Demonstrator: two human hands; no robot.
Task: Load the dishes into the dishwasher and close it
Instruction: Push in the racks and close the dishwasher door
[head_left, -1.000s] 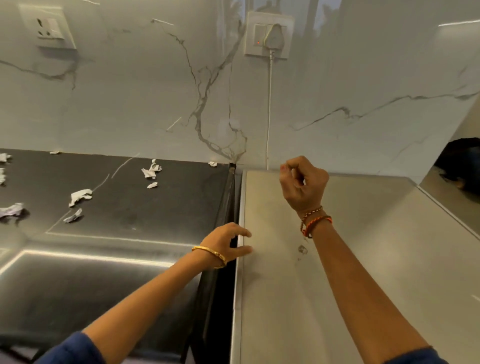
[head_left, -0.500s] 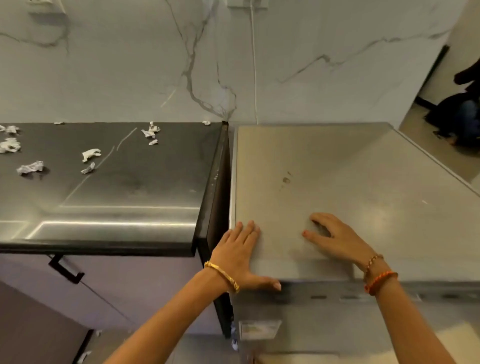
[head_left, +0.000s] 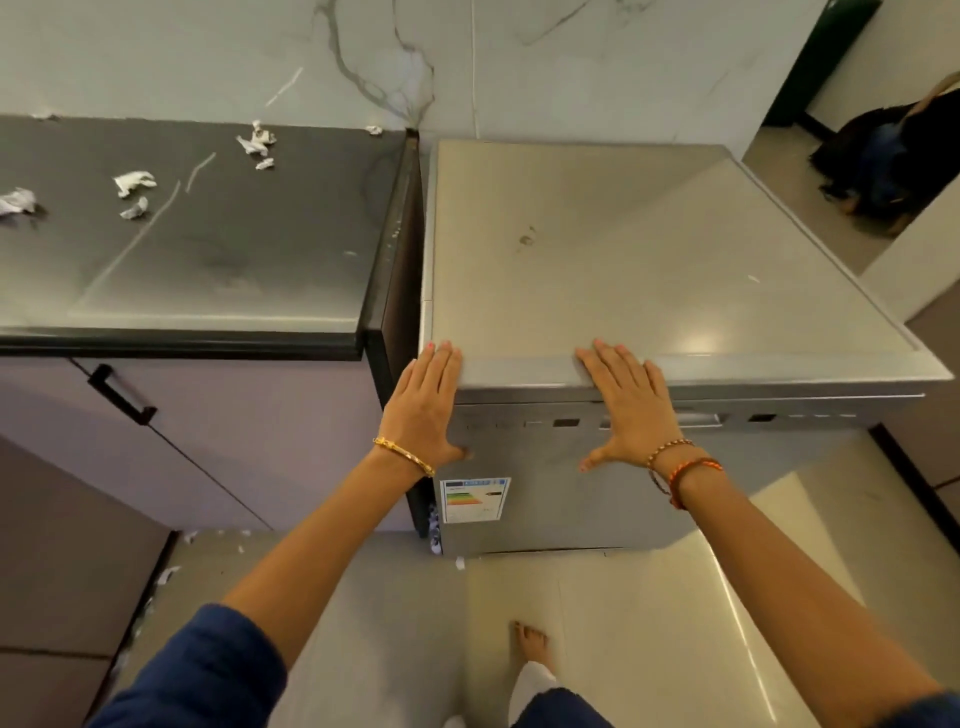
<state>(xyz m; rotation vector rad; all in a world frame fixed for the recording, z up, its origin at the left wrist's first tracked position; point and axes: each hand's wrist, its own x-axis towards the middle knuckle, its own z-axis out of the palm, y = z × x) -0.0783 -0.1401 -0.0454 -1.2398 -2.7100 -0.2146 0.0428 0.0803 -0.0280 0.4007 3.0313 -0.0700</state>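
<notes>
**At the dishwasher front, both hands flat on its top edge**

Against the marble wall (head_left: 156, 52) stands the dishwasher (head_left: 597, 249), a silver box with a flat top, its door upright and shut against the body. It sits just beside the dark counter (head_left: 208, 244), with a narrow gap between the two.

The left hand (head_left: 426, 410) lies at the front left corner of the dishwasher. Its fingers are straight and together, tips resting on the top edge, while the palm and thumb lie against the upper part of the door. It grips nothing. A gold bangle (head_left: 404, 456) circles the wrist.

The right hand (head_left: 626, 402) lies further right along the same front edge, fingers straight and slightly spread over the lip of the top, the thumb stretched out sideways across the door face. It too holds nothing. Bead and thread bracelets (head_left: 680, 467) sit on that wrist.

Below the left hand an energy label (head_left: 474, 500) is stuck to the door. A row of small slots and marks runs across the control strip under the top edge.

Scraps of crumpled paper (head_left: 134, 183) lie scattered on the counter. Below it is a pale cabinet with a black handle (head_left: 120, 394). A white cable (head_left: 474, 67) runs down the wall behind the dishwasher. On the tiled floor a bare foot (head_left: 531, 642) shows. No dishes are in view.
</notes>
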